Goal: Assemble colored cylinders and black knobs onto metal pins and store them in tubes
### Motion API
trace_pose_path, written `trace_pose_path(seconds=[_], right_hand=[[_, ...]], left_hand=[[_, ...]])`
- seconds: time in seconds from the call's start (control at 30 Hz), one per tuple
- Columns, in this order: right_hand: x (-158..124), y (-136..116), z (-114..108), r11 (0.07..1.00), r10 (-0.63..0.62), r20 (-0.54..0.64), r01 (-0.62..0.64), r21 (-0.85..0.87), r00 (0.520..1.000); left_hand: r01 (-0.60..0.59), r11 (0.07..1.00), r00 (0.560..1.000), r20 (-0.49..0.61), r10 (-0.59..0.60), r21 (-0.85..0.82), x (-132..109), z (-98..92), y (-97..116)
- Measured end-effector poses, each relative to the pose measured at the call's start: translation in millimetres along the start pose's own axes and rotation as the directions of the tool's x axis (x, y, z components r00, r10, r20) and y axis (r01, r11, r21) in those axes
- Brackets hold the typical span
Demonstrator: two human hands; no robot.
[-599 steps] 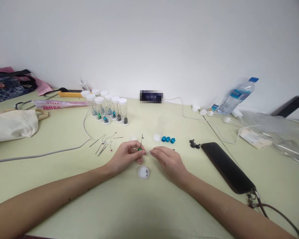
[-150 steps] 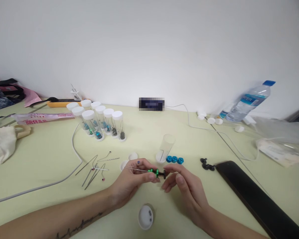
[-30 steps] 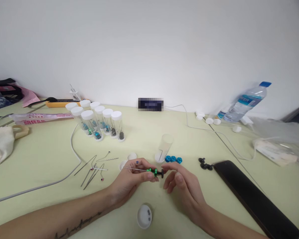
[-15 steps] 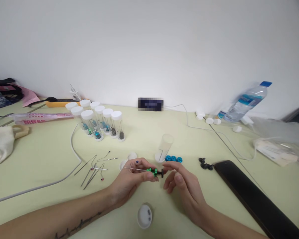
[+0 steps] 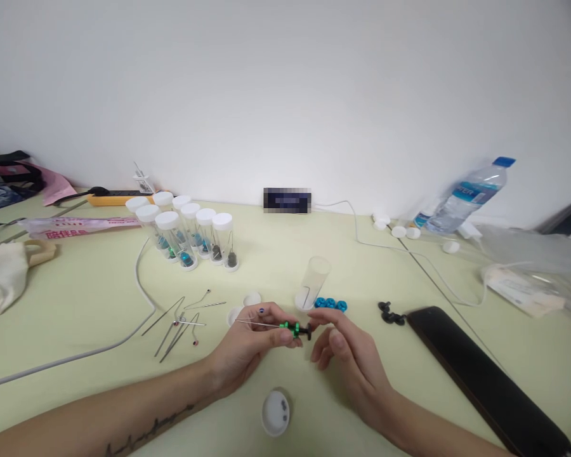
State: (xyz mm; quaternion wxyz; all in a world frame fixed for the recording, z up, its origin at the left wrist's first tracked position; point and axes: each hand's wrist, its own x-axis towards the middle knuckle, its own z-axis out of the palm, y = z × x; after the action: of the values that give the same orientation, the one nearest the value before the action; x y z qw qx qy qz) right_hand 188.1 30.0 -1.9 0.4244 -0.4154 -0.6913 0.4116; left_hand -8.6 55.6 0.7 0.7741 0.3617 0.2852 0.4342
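My left hand [image 5: 252,343] pinches a thin metal pin [image 5: 261,324] that carries green beads [image 5: 290,327] and a black bead at its right end. My right hand [image 5: 347,355] pinches that black end with thumb and forefinger, the other fingers curled. Both hands hover just above the pale green table [image 5: 99,298]. Three blue beads [image 5: 330,304] lie just beyond my right hand, beside a clear open tube [image 5: 313,279]. A white cap [image 5: 275,412] with small beads in it lies in front of my hands.
Several capped tubes [image 5: 190,238] with beads stand at the back left, loose pins [image 5: 181,320] lie left of my hands, and a grey cable [image 5: 76,355] crosses the left side. Black beads [image 5: 390,312] and a dark phone [image 5: 480,374] lie at right, a water bottle [image 5: 466,190] behind.
Since 20 s ago the pin has gained more green beads and a black one. In the last second the hands have hardly moved.
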Motion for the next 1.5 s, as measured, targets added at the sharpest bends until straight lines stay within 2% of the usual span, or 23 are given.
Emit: trace_pose_path(seconds=[0.17, 0.33, 0.5, 0.67, 0.8, 1.1, 1.5], right_hand=[[0.1, 0.8, 0.1, 0.998, -0.035, 0.036, 0.036, -0.044, 0.999], [-0.1, 0.2, 0.4, 1.000, 0.015, 0.011, -0.015, -0.020, 1.000], [0.8, 1.2, 0.3, 0.998, -0.034, 0.028, 0.035, -0.053, 0.999], [0.4, 0.2, 0.9, 1.000, 0.008, -0.002, -0.008, -0.028, 1.000], [0.4, 0.2, -0.2, 0.998, -0.039, 0.021, 0.040, -0.044, 0.999], [0.5, 0.4, 0.0, 0.998, -0.048, 0.026, 0.049, -0.039, 0.999], [1.8, -0.4, 0.1, 1.000, 0.004, 0.017, -0.004, 0.013, 1.000]], left_hand=[[0.004, 1.000, 1.000, 0.002, -0.004, -0.017, -0.2, 0.7, 0.1], [0.007, 1.000, 1.000, 0.014, -0.006, -0.021, 0.5, 0.5, 0.1], [0.018, 1.000, 1.000, 0.001, -0.018, -0.019, 0.3, -0.2, -0.1], [0.019, 1.000, 1.000, -0.016, -0.019, -0.014, 0.2, 0.4, 0.5], [0.016, 1.000, 1.000, -0.012, -0.017, -0.024, 0.4, 0.7, 0.0], [0.007, 1.000, 1.000, 0.009, -0.007, -0.016, -0.4, -0.1, -1.4], [-0.002, 1.000, 1.000, 0.014, 0.003, -0.019, 1.0, -1.0, -1.7]])
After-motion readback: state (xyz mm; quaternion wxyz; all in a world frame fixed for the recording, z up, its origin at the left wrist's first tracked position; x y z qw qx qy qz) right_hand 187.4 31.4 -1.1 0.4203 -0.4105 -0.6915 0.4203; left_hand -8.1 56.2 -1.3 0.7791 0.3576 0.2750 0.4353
